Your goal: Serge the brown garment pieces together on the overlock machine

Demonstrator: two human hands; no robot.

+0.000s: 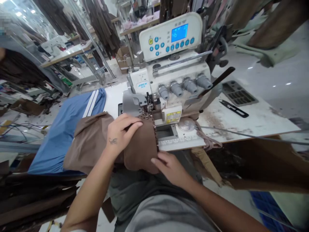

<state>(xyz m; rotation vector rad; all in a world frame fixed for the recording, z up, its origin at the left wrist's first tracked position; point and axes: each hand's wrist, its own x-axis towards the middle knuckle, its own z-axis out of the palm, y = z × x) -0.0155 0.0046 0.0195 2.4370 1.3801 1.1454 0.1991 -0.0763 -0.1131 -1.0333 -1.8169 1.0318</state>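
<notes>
Brown fabric lies at the front of a white sewing machine, its far edge at the presser foot. My left hand rests on the fabric near the foot, thumb and fingers close together with cloth beneath them. At the near right edge of the fabric, my right hand pinches the cloth between thumb and fingers. More brown cloth spreads to the left, over a blue cloth with white stripes.
On the white table right of the machine are black thread snips and a grey compartment tray. A cable crosses the table's right side. A cardboard box stands below.
</notes>
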